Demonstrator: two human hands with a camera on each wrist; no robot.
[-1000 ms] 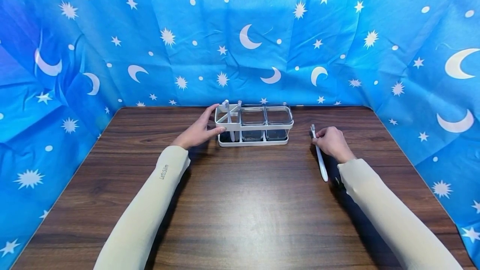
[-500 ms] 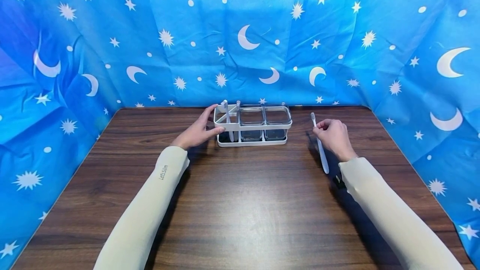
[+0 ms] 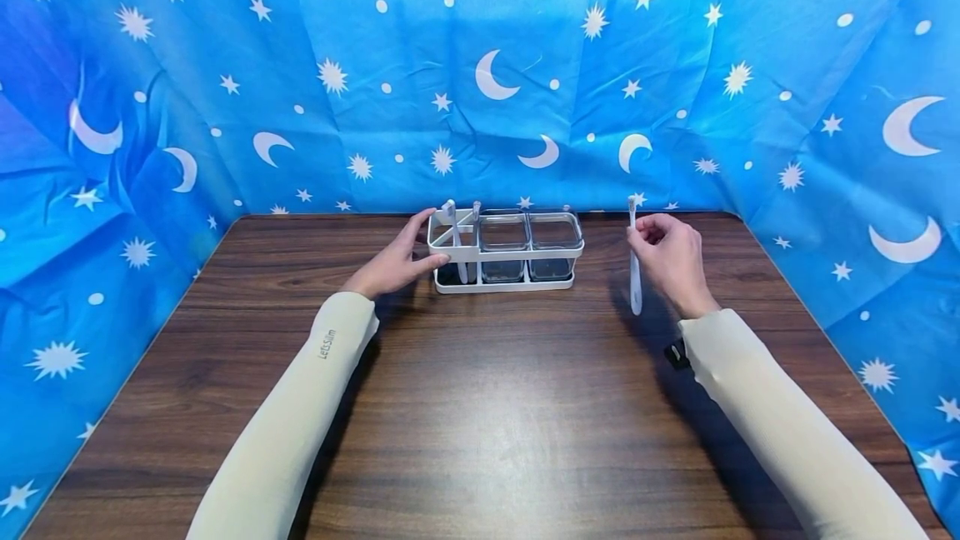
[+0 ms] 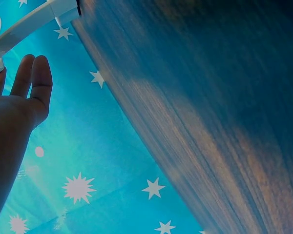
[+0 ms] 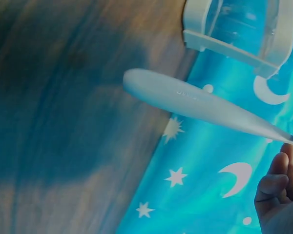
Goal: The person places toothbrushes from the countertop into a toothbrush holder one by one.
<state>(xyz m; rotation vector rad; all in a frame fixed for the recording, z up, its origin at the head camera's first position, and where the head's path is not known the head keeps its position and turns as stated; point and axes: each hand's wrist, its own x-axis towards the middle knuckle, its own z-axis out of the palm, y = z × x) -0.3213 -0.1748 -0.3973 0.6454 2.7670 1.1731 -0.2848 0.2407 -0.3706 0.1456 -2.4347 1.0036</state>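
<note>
A white toothbrush holder (image 3: pixel 528 255) stands at the back middle of the table in the head view. My left hand (image 3: pixel 393 265) steadies its left end, thumb along the front rail and fingers toward the back corner. One white toothbrush (image 3: pixel 456 230) leans in the divided left section, and a second brush head (image 3: pixel 476 209) pokes up beside it. To the right of the holder, my right hand (image 3: pixel 671 261) pinches another toothbrush (image 3: pixel 636 286) near its neck, bristles up. The right wrist view shows its wide white handle (image 5: pixel 195 100) raised off the table.
Two clear cups (image 3: pixel 504 232) sit in the middle and right sections of the holder. The brown wooden table (image 3: pixel 495 407) stretches in front. Right behind its far edge hangs a blue cloth (image 3: pixel 420 123) with stars and moons, which also closes off both sides.
The right hand has lifted the toothbrush from the table, moving it away from me and turning it more upright. My left hand stays at the holder.
</note>
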